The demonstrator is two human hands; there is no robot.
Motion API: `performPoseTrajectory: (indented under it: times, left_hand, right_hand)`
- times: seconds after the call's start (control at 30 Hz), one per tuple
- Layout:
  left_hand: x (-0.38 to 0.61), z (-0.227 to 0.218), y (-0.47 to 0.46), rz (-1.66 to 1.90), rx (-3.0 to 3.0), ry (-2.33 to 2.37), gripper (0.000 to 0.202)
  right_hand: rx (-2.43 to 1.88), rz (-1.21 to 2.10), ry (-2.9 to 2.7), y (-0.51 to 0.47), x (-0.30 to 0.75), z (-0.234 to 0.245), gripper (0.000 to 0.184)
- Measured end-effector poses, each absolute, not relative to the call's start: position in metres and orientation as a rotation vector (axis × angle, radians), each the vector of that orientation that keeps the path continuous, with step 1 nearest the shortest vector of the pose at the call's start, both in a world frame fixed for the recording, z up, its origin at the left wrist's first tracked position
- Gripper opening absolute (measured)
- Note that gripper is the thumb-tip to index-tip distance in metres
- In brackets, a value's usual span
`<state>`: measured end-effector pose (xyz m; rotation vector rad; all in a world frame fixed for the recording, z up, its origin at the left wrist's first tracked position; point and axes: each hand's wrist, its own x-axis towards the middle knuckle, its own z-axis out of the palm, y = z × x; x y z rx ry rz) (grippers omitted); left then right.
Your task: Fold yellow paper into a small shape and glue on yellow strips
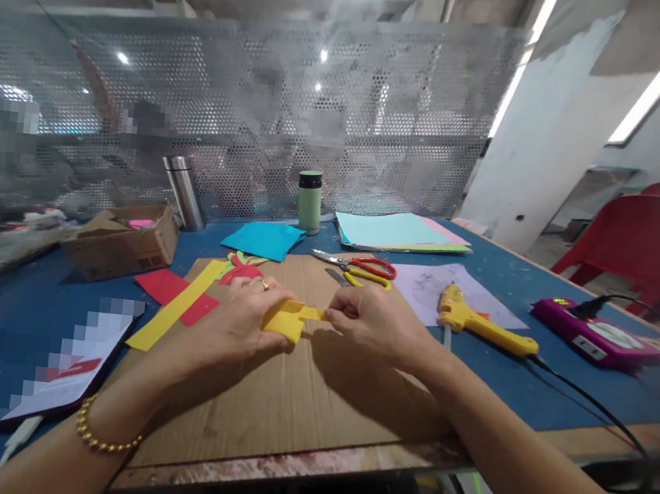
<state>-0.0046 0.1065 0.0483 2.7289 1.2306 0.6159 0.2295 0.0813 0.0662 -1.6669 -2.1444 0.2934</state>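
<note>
A small piece of yellow paper [285,318] is held between both hands above a brown cardboard sheet [290,400]. My left hand [239,324] is closed around its wider, rolled left part. My right hand [366,321] pinches the narrow strip end on the right. Both hands hover just over the cardboard, near its far half.
Red-handled and yellow-handled scissors [363,270] lie past the hands. A yellow glue gun [479,319] with a black cord lies on pale paper at the right. A yellow strip [176,305], red paper [175,291], blue paper [263,238], a paper stack [396,230], a cardboard box [124,241], a steel flask [183,191], a green bottle [310,200] and a magenta device [592,331] stand around.
</note>
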Motion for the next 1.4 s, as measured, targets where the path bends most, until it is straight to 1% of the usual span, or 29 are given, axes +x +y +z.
performPoseTrajectory:
  times: [0.1,0.23,0.53,0.73,0.93,1.1,1.2,1.23,1.33,1.4]
  left_hand:
    - [-0.004,0.050,0.104,0.623,2.721,1.224,0.037]
    - [-0.002,0.053,0.099,0.606,2.698,1.217,0.039]
    - [-0.003,0.058,0.092,0.520,2.465,1.206,0.049]
    - [-0.005,0.057,0.101,0.555,2.461,1.092,0.039]
    - [-0.002,0.053,0.107,0.661,2.501,1.144,0.042]
    - [-0.002,0.044,0.114,0.706,2.552,1.128,0.037]
    - [-0.003,0.041,0.119,0.799,2.670,1.112,0.035]
    - [-0.003,0.041,0.119,0.828,2.692,1.126,0.032]
    - [-0.001,0.049,0.114,0.841,2.709,1.179,0.011]
    - [0.001,0.055,0.110,0.792,2.722,1.183,0.017]
  right_hand:
    - [-1.648,0.271,-2.170,0.081,0.229,0.068,0.020]
    - [-1.637,0.311,-2.180,0.076,0.224,0.074,0.026]
    - [-1.579,0.362,-2.179,0.077,0.218,0.065,0.022]
    - [-1.508,0.445,-2.207,0.083,0.222,0.058,0.021]
    - [-1.472,0.452,-2.205,0.083,0.224,0.058,0.019]
    - [-1.413,0.474,-2.224,0.084,0.225,0.058,0.019]
    - [-1.403,0.504,-2.233,0.084,0.225,0.057,0.020]
    - [-1.412,0.505,-2.230,0.085,0.225,0.056,0.020]
    - [-1.413,0.509,-2.208,0.087,0.226,0.053,0.022]
    - [-1.390,0.517,-2.199,0.088,0.227,0.049,0.022]
